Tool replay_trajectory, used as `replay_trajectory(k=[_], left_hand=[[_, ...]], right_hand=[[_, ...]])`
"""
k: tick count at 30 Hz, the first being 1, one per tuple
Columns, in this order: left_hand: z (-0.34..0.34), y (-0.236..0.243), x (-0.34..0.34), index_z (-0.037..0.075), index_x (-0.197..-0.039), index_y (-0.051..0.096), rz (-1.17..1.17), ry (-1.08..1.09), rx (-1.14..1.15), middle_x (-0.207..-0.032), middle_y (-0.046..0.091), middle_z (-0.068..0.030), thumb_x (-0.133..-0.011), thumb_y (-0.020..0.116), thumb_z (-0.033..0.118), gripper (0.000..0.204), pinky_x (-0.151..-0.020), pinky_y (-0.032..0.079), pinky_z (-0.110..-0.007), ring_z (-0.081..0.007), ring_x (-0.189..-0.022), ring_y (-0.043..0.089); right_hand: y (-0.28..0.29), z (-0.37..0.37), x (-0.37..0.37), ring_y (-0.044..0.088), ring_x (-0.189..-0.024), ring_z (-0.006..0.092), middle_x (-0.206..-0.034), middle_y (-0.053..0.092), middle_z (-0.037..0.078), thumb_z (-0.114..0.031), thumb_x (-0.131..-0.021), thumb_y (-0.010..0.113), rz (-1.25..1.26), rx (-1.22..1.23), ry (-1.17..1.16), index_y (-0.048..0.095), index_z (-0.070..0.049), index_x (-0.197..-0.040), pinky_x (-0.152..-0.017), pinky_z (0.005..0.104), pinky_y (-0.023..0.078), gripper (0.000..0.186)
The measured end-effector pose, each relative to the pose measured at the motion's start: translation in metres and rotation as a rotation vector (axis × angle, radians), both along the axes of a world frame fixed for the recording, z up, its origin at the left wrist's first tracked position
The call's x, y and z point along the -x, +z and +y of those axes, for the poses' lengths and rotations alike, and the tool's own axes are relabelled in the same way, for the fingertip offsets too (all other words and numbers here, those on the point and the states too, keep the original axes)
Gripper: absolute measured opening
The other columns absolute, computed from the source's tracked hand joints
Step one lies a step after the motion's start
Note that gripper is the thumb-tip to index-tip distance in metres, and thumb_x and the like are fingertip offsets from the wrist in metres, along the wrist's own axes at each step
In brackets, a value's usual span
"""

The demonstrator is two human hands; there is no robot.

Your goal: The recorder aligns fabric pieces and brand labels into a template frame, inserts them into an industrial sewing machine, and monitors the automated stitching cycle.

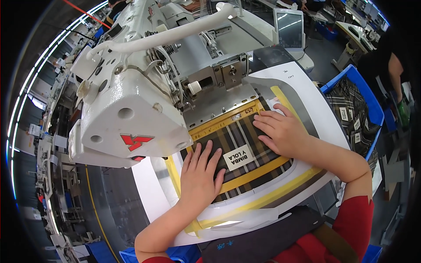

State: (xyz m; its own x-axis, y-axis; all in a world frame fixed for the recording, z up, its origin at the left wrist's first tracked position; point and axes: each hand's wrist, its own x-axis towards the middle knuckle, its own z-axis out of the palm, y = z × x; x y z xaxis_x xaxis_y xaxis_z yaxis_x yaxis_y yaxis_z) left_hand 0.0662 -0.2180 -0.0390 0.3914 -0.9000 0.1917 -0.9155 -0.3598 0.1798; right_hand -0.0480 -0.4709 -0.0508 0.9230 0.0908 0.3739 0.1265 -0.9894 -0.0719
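A dark plaid fabric piece (239,133) lies flat beneath a yellow-edged frame (254,174), with a cream label (238,157) on its middle. My left hand (199,175) rests flat with fingers spread over the fabric's left part and the frame's left side. On the right side my right hand (280,131) lies with its fingers stretched over the plaid and the frame's edge. Neither hand grips anything. Just beyond the fingers, the metal clamp plate (221,111) of a white sewing machine (127,101) sits at the frame's far edge.
White template sheeting (149,188) with yellow tape surrounds the frame. To the right stands a blue bin (377,109) holding plaid pieces (351,103) with labels. A small screen (289,29) is at the back. Another person's arm (395,72) shows at the far right.
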Motion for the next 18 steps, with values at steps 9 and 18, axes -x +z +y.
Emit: replay_trajectory(k=[9, 18], left_hand=[[0.0007, -0.0003, 0.0007, 0.009, -0.129, 0.052, 0.031, 0.011, 0.020, -0.139, 0.046, -0.0148, -0.083, 0.062, 0.021, 0.049, -0.108, 0.029, -0.047, -0.0356, -0.128, 0.043], [0.0031, -0.0025, 0.0016, 0.009, -0.130, 0.051, 0.018, 0.010, -0.007, -0.140, 0.044, -0.0142, -0.082, 0.061, 0.020, 0.050, -0.108, 0.029, -0.047, -0.0354, -0.129, 0.041]], right_hand=[[0.0018, -0.0038, 0.0009, 0.054, -0.116, 0.0216, -0.118, 0.063, 0.006, -0.020, -0.078, 0.068, 0.001, -0.067, 0.007, 0.064, -0.006, -0.110, -0.105, 0.0451, 0.033, 0.035], [0.0030, -0.0055, 0.0017, 0.053, -0.115, 0.0234, -0.118, 0.062, 0.007, -0.019, -0.079, 0.068, 0.015, -0.090, 0.046, 0.064, -0.005, -0.109, -0.104, 0.0432, 0.035, 0.033]])
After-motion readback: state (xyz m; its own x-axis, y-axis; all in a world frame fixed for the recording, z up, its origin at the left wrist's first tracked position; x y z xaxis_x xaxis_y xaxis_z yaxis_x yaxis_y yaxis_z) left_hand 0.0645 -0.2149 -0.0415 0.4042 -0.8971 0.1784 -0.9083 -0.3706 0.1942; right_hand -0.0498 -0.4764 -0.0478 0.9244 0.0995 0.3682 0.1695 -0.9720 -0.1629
